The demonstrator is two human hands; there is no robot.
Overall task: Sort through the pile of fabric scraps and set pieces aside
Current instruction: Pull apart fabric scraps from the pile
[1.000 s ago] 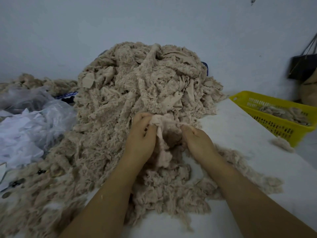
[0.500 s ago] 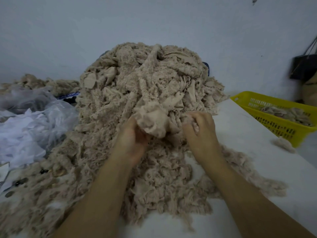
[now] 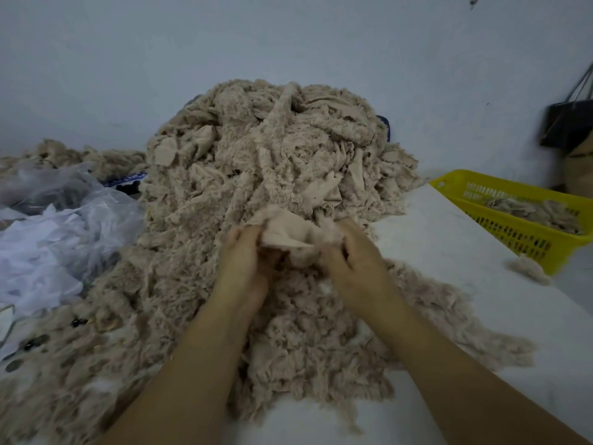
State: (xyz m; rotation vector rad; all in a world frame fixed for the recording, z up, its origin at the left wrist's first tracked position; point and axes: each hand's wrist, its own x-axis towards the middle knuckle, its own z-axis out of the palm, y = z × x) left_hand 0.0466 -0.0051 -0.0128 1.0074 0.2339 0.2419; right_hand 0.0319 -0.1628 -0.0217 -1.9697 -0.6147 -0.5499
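I find the pile of fabric scraps [image 3: 272, 162] heaped high at the far middle of the white table [image 3: 449, 252] and spilling toward me. By my judgement nearly all of it remains to be sorted. The yellow basket [image 3: 475, 191] at the right edge holds only a thin layer of scraps, so little has been set aside. One smooth beige piece [image 3: 288, 234] is raised just above the pile's near slope. It is bunched, with its long axis running left to right between the hands and a free corner pointing up-left. The left hand [image 3: 247, 261] and right hand [image 3: 356, 261] each grip one end, fingers curled into the cloth. One loose tuft [image 3: 526, 268] lies just beside the basket.
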